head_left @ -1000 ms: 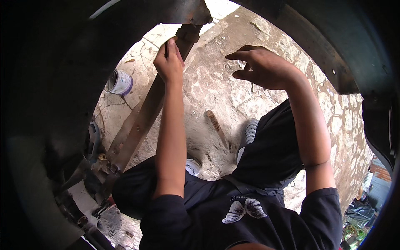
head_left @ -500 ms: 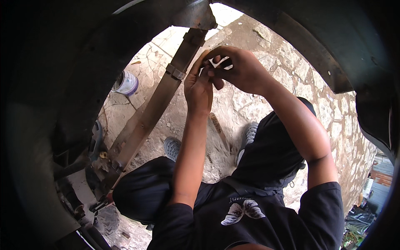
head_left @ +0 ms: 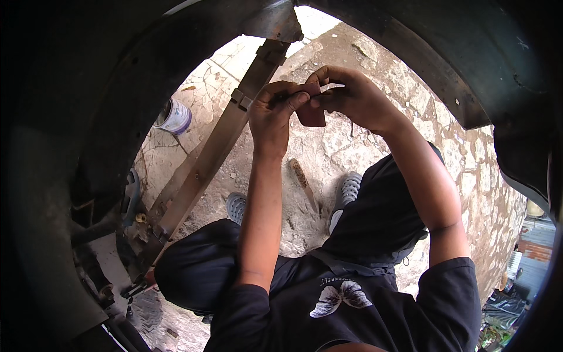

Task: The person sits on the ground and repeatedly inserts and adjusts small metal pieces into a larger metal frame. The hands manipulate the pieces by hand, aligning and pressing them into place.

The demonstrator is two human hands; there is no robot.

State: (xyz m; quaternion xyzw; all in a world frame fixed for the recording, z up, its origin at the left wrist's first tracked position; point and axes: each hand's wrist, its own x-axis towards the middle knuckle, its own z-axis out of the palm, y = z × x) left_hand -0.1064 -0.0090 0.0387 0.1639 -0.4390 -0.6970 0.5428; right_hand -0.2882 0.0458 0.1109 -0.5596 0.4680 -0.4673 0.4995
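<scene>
Between my two hands is a small reddish-brown piece of sandpaper [head_left: 312, 117], bent and hanging down below my fingers. My left hand [head_left: 272, 114] pinches its left side between thumb and fingers. On the other side, my right hand [head_left: 355, 98] is closed on its upper right edge with thumb and fingertips. Both hands are raised over the stone ground, just right of a brown leaf spring [head_left: 214, 149], and do not appear to touch it. Part of the sandpaper is hidden behind my fingers.
A dark metal wheel arch [head_left: 431, 67] curves around the view. A white and purple bucket [head_left: 177, 119] stands left of the leaf spring. Some long, narrow, rusty piece [head_left: 303, 180] lies between my shoes. Corrugated metal sheets [head_left: 535, 249] are at the far right.
My hands have moved slightly apart and turned, so the sandpaper's flat face now shows between them. The right hand has shifted a little to the right.
</scene>
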